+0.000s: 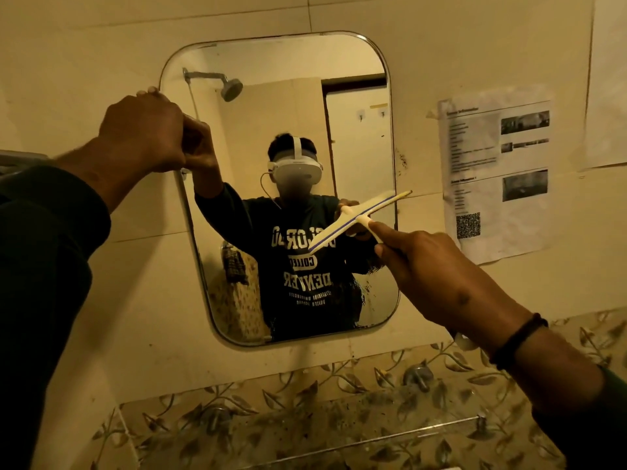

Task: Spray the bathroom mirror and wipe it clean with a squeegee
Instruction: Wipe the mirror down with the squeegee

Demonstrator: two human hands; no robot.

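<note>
A rounded rectangular mirror (291,113) hangs on the beige tiled wall. My left hand (146,134) grips its upper left edge, fingers curled over the rim. My right hand (424,266) holds the handle of a cream squeegee (359,217) with a blue rubber strip. The blade lies tilted across the mirror's right side, its upper end reaching just past the right rim. Whether the blade touches the glass I cannot tell. Dark speckles and smears show on the glass at the lower right (373,300). No spray bottle is in view.
A printed paper sheet (498,171) is taped to the wall right of the mirror. Below runs a glass shelf (339,439) on metal brackets against leaf-patterned tiles, with a tap fitting (419,376) above it. The mirror reflects a person, a shower head and a door.
</note>
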